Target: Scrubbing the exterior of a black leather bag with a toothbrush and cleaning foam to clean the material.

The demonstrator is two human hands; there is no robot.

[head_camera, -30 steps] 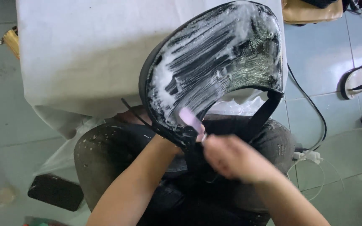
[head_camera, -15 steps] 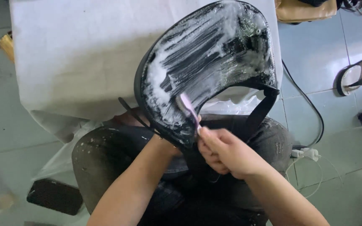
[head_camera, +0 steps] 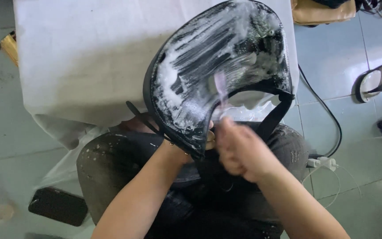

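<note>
White-draped worktop (head_camera: 80, 57) backs a black, foam-smeared leather handbag (head_camera: 208, 71). Left hand (head_camera: 200, 144) grips its lower edge; right hand (head_camera: 239, 148), closed on a pink toothbrush (head_camera: 220, 88), does best with light, even strokes.

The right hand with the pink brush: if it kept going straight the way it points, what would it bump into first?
Probably the foamy black bag. The right hand aims its pink brush up at it, seemingly touching already.

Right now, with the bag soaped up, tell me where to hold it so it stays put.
Grip the bag at its lower edge, from beneath, where the left hand already is. That rim looks least foamy; the broad face is slick with lather, and the strap hangs loose, so it likely would not steady it.
</note>
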